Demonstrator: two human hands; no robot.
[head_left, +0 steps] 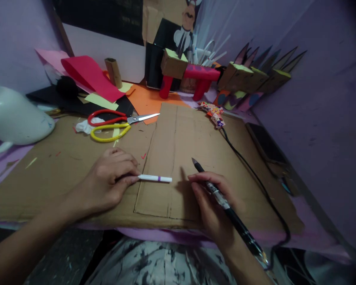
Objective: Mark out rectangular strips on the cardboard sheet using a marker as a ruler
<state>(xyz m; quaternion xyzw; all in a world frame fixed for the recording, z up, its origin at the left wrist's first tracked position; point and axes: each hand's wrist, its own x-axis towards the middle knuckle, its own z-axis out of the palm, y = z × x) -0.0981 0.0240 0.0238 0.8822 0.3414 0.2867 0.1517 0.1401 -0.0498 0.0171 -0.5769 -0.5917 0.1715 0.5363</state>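
My left hand pinches one end of a thin white stick with a purple band, which lies across a marked cardboard piece. Dark pen lines run along that cardboard. To the right, my right hand grips a black pen between thumb and fingers, its tip pointing up and away above the cardboard. Beyond my left hand lie scissors with one red and one yellow handle, their silver blades pointing right.
A white jug stands at the left. Paper sheets, cardboard figures and a cup of sticks line the back. A patterned glue gun trails a black cable down the right, near a phone.
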